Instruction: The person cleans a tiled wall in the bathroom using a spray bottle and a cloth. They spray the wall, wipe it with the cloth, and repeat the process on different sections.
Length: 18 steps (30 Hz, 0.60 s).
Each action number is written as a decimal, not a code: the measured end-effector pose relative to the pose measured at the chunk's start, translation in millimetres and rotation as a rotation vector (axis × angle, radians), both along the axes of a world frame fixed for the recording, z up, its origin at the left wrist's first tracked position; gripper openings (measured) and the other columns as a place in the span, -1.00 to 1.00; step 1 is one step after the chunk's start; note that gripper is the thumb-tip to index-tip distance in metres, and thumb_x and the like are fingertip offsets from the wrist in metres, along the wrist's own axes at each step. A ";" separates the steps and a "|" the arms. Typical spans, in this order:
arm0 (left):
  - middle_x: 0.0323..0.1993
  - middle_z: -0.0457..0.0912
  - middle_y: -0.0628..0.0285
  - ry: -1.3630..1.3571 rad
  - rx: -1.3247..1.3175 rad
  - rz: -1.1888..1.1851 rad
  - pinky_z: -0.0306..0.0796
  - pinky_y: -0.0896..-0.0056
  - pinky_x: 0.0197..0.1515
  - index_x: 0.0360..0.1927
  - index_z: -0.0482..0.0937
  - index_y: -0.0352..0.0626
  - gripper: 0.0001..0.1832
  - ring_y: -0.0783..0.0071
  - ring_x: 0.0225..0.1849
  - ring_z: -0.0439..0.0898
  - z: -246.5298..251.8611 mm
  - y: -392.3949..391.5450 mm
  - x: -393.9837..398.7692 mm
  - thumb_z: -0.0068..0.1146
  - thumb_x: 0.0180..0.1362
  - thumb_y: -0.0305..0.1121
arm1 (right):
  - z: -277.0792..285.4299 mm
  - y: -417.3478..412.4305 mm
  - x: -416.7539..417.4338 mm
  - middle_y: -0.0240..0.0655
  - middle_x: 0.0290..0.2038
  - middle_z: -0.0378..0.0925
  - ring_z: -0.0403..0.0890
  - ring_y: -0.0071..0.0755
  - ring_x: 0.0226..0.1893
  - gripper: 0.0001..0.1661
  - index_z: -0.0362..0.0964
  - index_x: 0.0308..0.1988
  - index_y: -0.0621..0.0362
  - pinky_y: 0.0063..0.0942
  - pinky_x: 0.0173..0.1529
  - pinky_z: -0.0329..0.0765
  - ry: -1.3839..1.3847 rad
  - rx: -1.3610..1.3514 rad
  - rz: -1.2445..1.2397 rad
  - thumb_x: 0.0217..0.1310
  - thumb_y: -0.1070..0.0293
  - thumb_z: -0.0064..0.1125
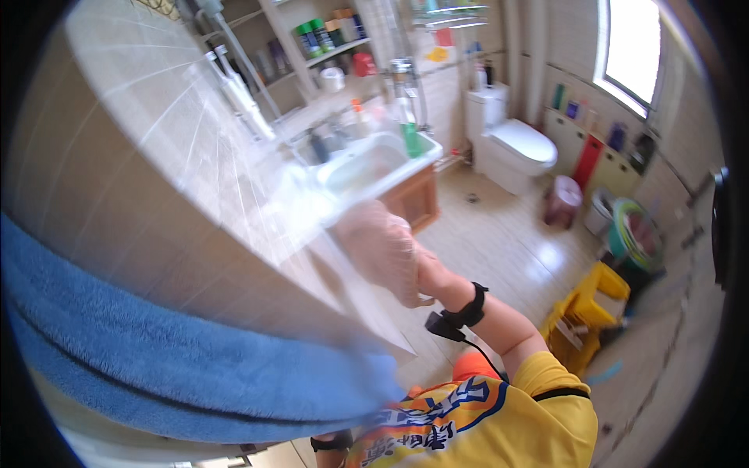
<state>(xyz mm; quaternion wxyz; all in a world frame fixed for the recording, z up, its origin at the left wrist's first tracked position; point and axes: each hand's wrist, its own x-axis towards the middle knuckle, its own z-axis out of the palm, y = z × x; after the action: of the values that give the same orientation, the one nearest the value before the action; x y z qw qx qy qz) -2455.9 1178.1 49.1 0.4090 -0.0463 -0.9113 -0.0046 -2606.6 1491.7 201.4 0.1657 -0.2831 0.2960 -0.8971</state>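
My right arm, in a yellow sleeve with a black strap near the wrist, reaches up and to the left. My right hand [377,248] looks covered by a wrinkled, see-through beige-pink glove or cover; blur hides its fingers and anything in them. It is nearest to the near corner of the white washbasin [404,178] on a brown wooden cabinet [418,202]. A green bottle [411,140] stands at the basin's rim. At the lower left hangs a blue towel [193,362]. My left hand is out of view; only a strapped part of that arm shows at the bottom.
A tiled wall [134,169] runs close on the left. Shelves above the basin hold several bottles. Beyond the tiled floor [485,234] stand a white toilet [518,152], a pink bin [563,202], a green basin [635,234] and a yellow mop bucket [585,316].
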 end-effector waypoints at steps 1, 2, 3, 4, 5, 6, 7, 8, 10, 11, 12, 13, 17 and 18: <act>0.14 0.24 -0.12 0.006 0.016 0.073 0.15 0.09 0.14 0.20 0.13 -0.24 -0.28 0.03 0.14 0.26 -3.7 9.9 6.7 0.09 0.05 -0.08 | 3.1 -12.6 -24.0 -0.32 0.09 0.18 0.22 -0.48 0.09 -0.57 0.07 0.13 0.18 -0.51 0.19 0.13 0.157 0.070 0.002 0.36 0.22 -0.38; 0.14 0.24 -0.12 0.015 0.037 0.140 0.15 0.09 0.14 0.20 0.13 -0.25 -0.29 0.03 0.14 0.26 -7.1 21.8 13.9 0.09 0.06 -0.09 | 6.4 -24.5 -47.7 -0.36 -0.02 0.20 0.25 -0.53 -0.01 -0.66 0.12 0.04 0.12 -0.53 0.11 0.20 0.319 0.135 -0.010 0.33 0.24 -0.26; 0.14 0.24 -0.11 0.028 0.058 0.221 0.15 0.10 0.14 0.20 0.13 -0.25 -0.29 0.04 0.14 0.26 -10.6 35.9 21.1 0.09 0.06 -0.09 | 8.7 -36.6 -71.3 -0.40 -0.12 0.23 0.29 -0.58 -0.10 -0.74 0.16 -0.04 0.07 -0.55 0.02 0.26 0.476 0.178 -0.025 0.31 0.27 -0.14; 0.14 0.24 -0.11 0.042 0.088 0.293 0.15 0.10 0.15 0.20 0.13 -0.25 -0.30 0.04 0.14 0.26 -13.7 51.5 24.3 0.08 0.07 -0.09 | 20.6 -42.5 -79.9 -0.38 -0.11 0.23 0.28 -0.58 -0.10 -0.74 0.16 -0.04 0.08 -0.53 0.04 0.24 0.522 0.203 -0.036 0.31 0.28 -0.15; 0.14 0.23 -0.11 0.051 0.117 0.366 0.15 0.11 0.15 0.20 0.13 -0.25 -0.30 0.05 0.14 0.26 -17.3 69.0 26.4 0.08 0.07 -0.10 | 31.6 -50.1 -84.3 -0.36 -0.11 0.23 0.26 -0.58 -0.09 -0.74 0.16 -0.04 0.10 -0.50 0.06 0.22 0.570 0.223 -0.051 0.31 0.29 -0.16; 0.15 0.23 -0.11 0.061 0.151 0.399 0.15 0.11 0.15 0.20 0.13 -0.25 -0.30 0.05 0.14 0.26 -20.8 85.6 15.9 0.07 0.07 -0.10 | 33.9 -54.4 -99.8 -0.27 -0.09 0.24 0.28 -0.37 -0.06 -0.76 0.21 -0.06 0.12 -0.43 0.10 0.19 0.647 0.158 -0.074 0.29 0.33 -0.16; 0.15 0.23 -0.10 0.077 0.184 0.496 0.15 0.12 0.15 0.20 0.13 -0.25 -0.31 0.06 0.14 0.26 -21.7 101.8 25.8 0.07 0.08 -0.11 | 45.7 -73.0 -102.2 -0.22 -0.06 0.23 0.26 -0.26 -0.01 -0.74 0.22 -0.05 0.12 -0.37 0.14 0.15 0.810 0.135 -0.121 0.27 0.32 -0.15; 0.15 0.23 -0.10 0.093 0.221 0.574 0.15 0.12 0.15 0.20 0.12 -0.26 -0.31 0.06 0.15 0.26 -22.9 116.8 32.5 0.07 0.08 -0.11 | 61.9 -85.4 -100.6 -0.17 -0.03 0.23 0.24 -0.15 0.04 -0.73 0.24 -0.05 0.11 -0.32 0.18 0.11 0.969 0.101 -0.197 0.26 0.31 -0.13; 0.15 0.23 -0.10 0.124 0.284 0.674 0.15 0.13 0.16 0.20 0.12 -0.26 -0.32 0.07 0.15 0.25 -20.7 142.0 34.8 0.06 0.09 -0.12 | 95.9 -99.6 -92.2 -0.03 0.09 0.13 0.11 0.09 0.16 -0.63 0.27 0.02 0.07 -0.18 0.26 -0.03 1.196 0.092 -0.271 0.22 0.25 -0.10; 0.16 0.23 -0.09 0.148 0.321 0.711 0.15 0.14 0.16 0.20 0.12 -0.26 -0.32 0.07 0.15 0.25 -20.0 150.9 32.6 0.05 0.10 -0.12 | 114.5 -104.7 -91.1 0.06 0.19 0.04 0.00 0.23 0.25 -0.55 0.28 0.08 0.04 -0.09 0.31 -0.14 1.287 0.129 -0.252 0.20 0.19 -0.08; 0.16 0.22 -0.09 0.170 0.368 0.706 0.15 0.14 0.16 0.20 0.12 -0.26 -0.33 0.08 0.15 0.25 -19.8 155.7 20.9 0.05 0.10 -0.13 | 133.5 -116.4 -96.6 0.07 0.23 -0.01 -0.05 0.23 0.27 -0.53 0.28 0.10 0.02 -0.08 0.32 -0.16 1.300 -0.044 -0.248 0.20 0.17 -0.08; 0.16 0.22 -0.09 0.192 0.421 0.699 0.15 0.15 0.16 0.20 0.12 -0.27 -0.33 0.08 0.15 0.25 -20.9 157.1 8.9 0.04 0.11 -0.13 | 153.1 -123.4 -106.1 0.08 0.27 -0.07 -0.10 0.23 0.30 -0.50 0.27 0.13 0.00 -0.06 0.32 -0.18 1.303 -0.213 -0.247 0.20 0.14 -0.09; 0.17 0.22 -0.08 0.363 0.631 0.779 0.15 0.16 0.17 0.20 0.12 -0.27 -0.35 0.10 0.16 0.25 -24.7 161.9 6.6 0.03 0.12 -0.15 | 246.2 -139.0 -114.6 0.06 0.31 -0.19 -0.09 0.20 0.31 -0.49 0.29 0.13 0.00 -0.12 0.32 -0.05 1.466 -0.443 -0.432 0.20 0.13 -0.07; 0.17 0.21 -0.07 0.414 0.692 0.778 0.15 0.17 0.17 0.20 0.11 -0.27 -0.35 0.10 0.16 0.25 -27.2 163.7 5.4 0.02 0.13 -0.15 | 264.6 -133.9 -120.4 0.04 0.31 -0.18 -0.08 0.17 0.31 -0.50 0.30 0.13 -0.01 -0.11 0.31 -0.03 1.501 -0.374 -0.504 0.20 0.12 -0.06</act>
<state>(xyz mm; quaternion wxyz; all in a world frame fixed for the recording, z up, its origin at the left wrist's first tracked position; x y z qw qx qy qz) -2450.5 1341.7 21.9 0.5424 0.4303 -0.7073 -0.1428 -2726.9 1357.8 466.0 -0.3338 -0.7571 0.2283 -0.5131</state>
